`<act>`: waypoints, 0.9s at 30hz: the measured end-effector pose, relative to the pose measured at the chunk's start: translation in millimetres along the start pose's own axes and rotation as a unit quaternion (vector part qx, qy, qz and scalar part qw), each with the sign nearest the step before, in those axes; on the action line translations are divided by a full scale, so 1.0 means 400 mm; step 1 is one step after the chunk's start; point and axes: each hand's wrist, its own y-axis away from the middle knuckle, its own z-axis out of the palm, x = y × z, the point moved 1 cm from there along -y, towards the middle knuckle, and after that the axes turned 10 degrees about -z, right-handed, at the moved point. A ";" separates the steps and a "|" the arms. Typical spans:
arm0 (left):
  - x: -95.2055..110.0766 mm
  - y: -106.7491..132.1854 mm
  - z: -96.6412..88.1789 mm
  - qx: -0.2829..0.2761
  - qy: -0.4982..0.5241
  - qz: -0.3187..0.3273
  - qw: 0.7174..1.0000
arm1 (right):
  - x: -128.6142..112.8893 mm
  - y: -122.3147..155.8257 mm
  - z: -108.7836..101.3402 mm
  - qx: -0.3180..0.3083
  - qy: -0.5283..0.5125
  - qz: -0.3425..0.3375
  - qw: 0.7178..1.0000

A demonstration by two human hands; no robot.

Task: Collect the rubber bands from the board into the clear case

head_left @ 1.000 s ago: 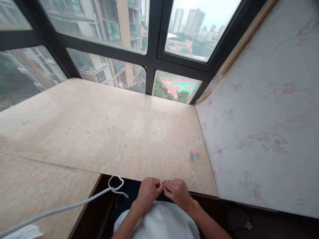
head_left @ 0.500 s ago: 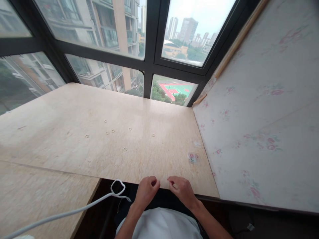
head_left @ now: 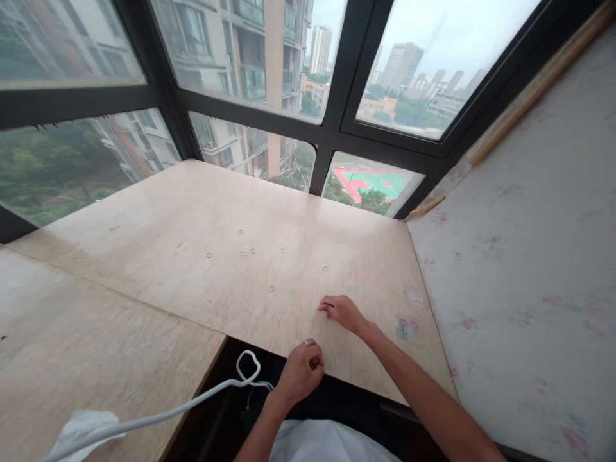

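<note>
My right hand (head_left: 342, 312) reaches out over the pale wooden tabletop (head_left: 158, 256), its fingertips pinched together and touching the surface; what they pinch is too small to make out. My left hand (head_left: 301, 372) stays at the table's near edge, curled into a loose fist, with a small ring (head_left: 306, 343) showing on top of its fingers. Several small clear rings (head_left: 272, 288) lie scattered on the table beyond the hands, the nearest one (head_left: 325, 269) just past my right fingertips.
A small clear plastic bag (head_left: 404, 327) lies right of my right wrist. A white cable (head_left: 248, 369) with a looped end hangs by the table's inner corner, above white cloth (head_left: 81, 428). Dark-framed windows (head_left: 332, 122) stand behind, and a floral-papered wall (head_left: 520, 269) rises on the right.
My hands, pinched together at the table edge a second ago, have come apart. The right hand has moved forward onto the table. The view has swung left.
</note>
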 end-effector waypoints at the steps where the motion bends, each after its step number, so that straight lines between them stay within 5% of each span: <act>1: -0.002 -0.003 -0.001 -0.001 0.007 0.002 1.000 | -0.004 -0.040 0.003 -0.013 0.004 -0.010 1.000; 11: -0.023 -0.025 -0.001 -0.003 0.034 0.017 0.999 | -0.086 -0.324 0.044 -0.125 0.069 -0.108 0.984; 27: -0.016 -0.026 0.002 0.027 0.004 -0.023 0.999 | -0.151 -0.450 0.083 -0.253 0.160 -0.061 0.952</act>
